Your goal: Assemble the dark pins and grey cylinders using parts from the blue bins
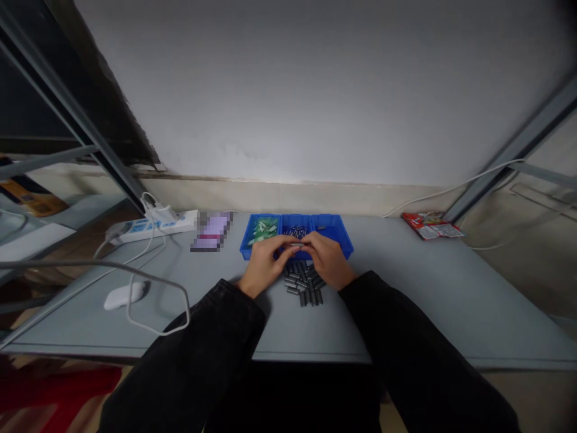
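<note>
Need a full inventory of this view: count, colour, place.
Three-compartment plastic tray: 1, blue, table centre
Small pieces: many, pale green, left compartment
Thin metal pins: many, silvery, middle compartment
Small piece: 1, dark, right compartment
Metal cylinders: pile, dark grey, before tray
Slim piece: 1, silvery, between both hands' fingertips
Power strip: 1, white, left rear
Pixelated rectangle: 1, purple, left of tray
Mouse-shaped object: 1, white, left
Cables: several, whitish, both sides
Foil-like packet: 1, red, right rear
Unclear object: 1, yellow-black, far left
Table: 1, grey
Wall: 1, whitish, behind
Left hand, right hand: 1 each, black sleeves, at tray front
</note>
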Demonstrator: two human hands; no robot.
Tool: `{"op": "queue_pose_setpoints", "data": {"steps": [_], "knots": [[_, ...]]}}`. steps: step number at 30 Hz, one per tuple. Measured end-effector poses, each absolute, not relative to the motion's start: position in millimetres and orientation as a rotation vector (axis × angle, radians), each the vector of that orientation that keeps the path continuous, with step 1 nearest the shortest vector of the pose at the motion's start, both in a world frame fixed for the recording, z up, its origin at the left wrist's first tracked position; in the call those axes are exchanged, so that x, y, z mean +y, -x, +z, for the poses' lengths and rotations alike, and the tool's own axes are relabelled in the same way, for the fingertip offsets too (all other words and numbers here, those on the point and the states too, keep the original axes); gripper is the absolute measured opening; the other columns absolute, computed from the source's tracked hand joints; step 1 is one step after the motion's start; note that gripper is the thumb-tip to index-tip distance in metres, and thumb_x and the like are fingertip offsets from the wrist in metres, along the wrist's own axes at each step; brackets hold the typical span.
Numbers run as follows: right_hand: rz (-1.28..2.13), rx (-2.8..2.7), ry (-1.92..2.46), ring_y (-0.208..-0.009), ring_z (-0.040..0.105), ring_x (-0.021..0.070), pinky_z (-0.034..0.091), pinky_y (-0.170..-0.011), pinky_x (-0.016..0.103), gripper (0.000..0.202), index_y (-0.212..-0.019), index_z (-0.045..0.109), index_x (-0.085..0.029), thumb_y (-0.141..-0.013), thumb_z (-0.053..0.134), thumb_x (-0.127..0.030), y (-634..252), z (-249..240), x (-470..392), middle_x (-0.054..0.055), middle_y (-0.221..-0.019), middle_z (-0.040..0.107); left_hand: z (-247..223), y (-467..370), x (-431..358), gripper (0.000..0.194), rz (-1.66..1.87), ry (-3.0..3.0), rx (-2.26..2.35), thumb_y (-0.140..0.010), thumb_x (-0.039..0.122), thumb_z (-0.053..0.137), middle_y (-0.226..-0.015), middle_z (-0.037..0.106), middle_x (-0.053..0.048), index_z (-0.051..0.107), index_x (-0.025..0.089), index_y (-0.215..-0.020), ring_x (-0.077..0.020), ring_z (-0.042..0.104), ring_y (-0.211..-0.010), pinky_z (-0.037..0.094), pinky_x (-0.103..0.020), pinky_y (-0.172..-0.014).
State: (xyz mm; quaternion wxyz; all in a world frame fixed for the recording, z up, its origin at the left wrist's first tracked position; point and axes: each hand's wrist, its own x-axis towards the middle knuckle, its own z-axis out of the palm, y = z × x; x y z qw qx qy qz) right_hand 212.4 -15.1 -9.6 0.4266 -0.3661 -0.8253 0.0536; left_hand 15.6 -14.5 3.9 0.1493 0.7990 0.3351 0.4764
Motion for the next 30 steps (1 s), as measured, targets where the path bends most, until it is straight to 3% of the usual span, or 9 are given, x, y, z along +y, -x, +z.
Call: {"op": "queue_pose_setpoints", "data": {"steps": [7, 11, 17, 22, 30], "knots": [[0.185, -2.025, 0.910, -0.096, 0.067, 0.0211, 0.052, -0.086, 0.034, 0.017, -0.117, 0.058, -0.022, -0.103, 0.051, -0.028, -212.6, -12.2, -15.6, 0.007, -0.102, 0.070, 1.2, -13.7, -12.4, 0.016, 1.369, -2.302, 0.988, -0.096, 0.029, 0.067, -0.094, 0.077, -0.005, 0.074, 0.019, -0.106, -0.0164, 0.072, -0.080, 0.057, -0.027, -0.069], [0.156, -2.034, 0.917, -0.088, 0.067, 0.0210, 0.051, -0.079, 0.032, 0.010, -0.106, 0.058, -0.020, -0.102, 0.050, -0.026, -212.5, -14.0, -14.0, 0.007, -0.095, 0.068, 1.6, -14.1, -13.2, 0.014, 1.343, -2.283, 0.988, -0.095, 0.026, 0.068, -0.093, 0.077, -0.003, 0.074, 0.020, -0.107, -0.0152, 0.072, -0.080, 0.056, -0.026, -0.070], [0.140, -2.068, 0.895, -0.092, 0.065, 0.0207, 0.051, -0.083, 0.033, 0.021, -0.106, 0.060, -0.020, -0.107, 0.040, -0.026, -211.5, -10.5, -13.7, 0.008, -0.098, 0.067, 1.6, -14.9, -13.2, 0.016, 1.346, -2.259, 0.995, -0.095, 0.030, 0.069, -0.090, 0.077, -0.004, 0.073, 0.019, -0.106, -0.0163, 0.072, -0.078, 0.056, -0.027, -0.068], [0.181, -2.055, 0.893, -0.097, 0.064, 0.0208, 0.050, -0.086, 0.035, 0.015, -0.112, 0.061, -0.021, -0.103, 0.050, -0.027, -212.0, -8.2, -15.8, 0.007, -0.101, 0.067, -1.4, -13.3, -11.4, 0.016, 1.319, -2.252, 1.028, -0.096, 0.030, 0.067, -0.093, 0.077, -0.005, 0.073, 0.018, -0.105, -0.0170, 0.072, -0.080, 0.057, -0.030, -0.071], [-0.094, -2.091, 1.002, -0.095, 0.058, 0.0233, 0.037, -0.088, 0.042, 0.018, -0.099, 0.066, -0.024, -0.104, 0.049, -0.026, -222.4, -2.2, -6.7, 0.004, -0.098, 0.072, 3.0, -15.4, -11.0, 0.015, 1.328, -2.220, 1.002, -0.096, 0.031, 0.066, -0.083, 0.075, -0.004, 0.071, 0.018, -0.098, -0.0166, 0.070, -0.072, 0.056, -0.029, -0.067]]}}
